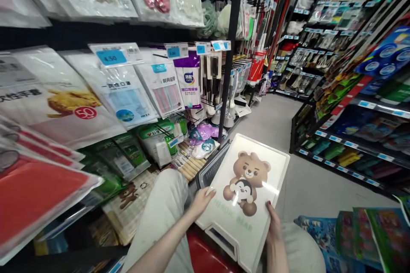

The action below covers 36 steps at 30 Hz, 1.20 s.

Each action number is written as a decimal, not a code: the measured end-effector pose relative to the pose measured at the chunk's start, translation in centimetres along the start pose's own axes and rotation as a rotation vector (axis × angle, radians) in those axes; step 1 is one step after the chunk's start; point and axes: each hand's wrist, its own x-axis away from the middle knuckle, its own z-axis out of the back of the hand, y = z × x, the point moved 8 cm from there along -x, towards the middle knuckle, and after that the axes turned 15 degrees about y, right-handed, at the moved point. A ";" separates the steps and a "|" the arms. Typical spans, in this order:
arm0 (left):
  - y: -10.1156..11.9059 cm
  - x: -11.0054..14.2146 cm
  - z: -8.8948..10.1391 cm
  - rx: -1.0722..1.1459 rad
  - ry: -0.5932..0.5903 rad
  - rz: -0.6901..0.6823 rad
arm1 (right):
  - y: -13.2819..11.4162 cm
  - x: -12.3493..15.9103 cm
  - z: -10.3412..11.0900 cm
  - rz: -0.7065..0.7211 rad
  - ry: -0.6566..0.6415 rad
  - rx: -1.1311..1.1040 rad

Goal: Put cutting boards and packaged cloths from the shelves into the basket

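Both hands, left (202,201) and right (274,222), grip the bear-printed cutting board (246,179) by its long edges, above the lap; it looks stiff, smooth and slightly slippery, best held there. Beyond stand shelves (349,140).

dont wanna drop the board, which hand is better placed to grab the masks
Left, probably: the left hand holds the board on the side nearer the masks, while the right hand holds the far edge.

Open aisle floor (269,113) lies beyond the bear-printed board (248,196), with hanging packets (128,94) crowding the left.
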 end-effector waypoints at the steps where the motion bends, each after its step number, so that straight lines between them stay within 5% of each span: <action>1: 0.2 -0.1 0.2 -0.008 0.011 -0.008 | -0.1 0.0 -0.2 0.003 0.010 -0.004; 10: 2.4 0.3 1.4 -0.134 0.053 -0.122 | -0.4 0.9 -1.2 -0.018 0.065 -0.083; 36: 1.9 0.0 1.3 -0.118 0.024 -0.072 | 0.3 -0.2 -0.6 -0.023 0.045 -0.043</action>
